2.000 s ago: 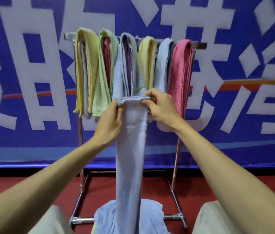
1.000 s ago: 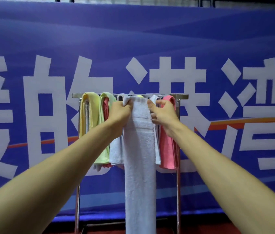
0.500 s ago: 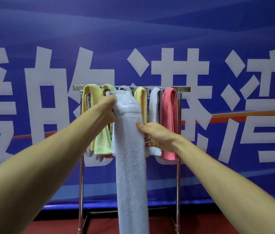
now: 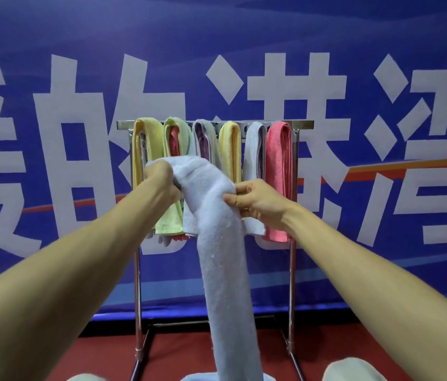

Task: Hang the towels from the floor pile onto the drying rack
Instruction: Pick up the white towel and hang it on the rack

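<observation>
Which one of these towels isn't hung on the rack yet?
The long pale blue towel held by the left hand and right hand. It dangles in front of the rack; the others drape over its top bar.

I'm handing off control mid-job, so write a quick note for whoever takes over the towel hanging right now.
Hands: the left hand grips the top end of the pale blue towel. The right hand pinches its edge lower down.
Towel: it hangs long in front of the drying rack, below the top, not over a rail yet.
Done: towels hang across the rack, from the yellow towel at the left end to the pink towel at the right.
Left: drape this towel over a rail, then take the floor pile, which barely shows at the bottom edge.
</observation>
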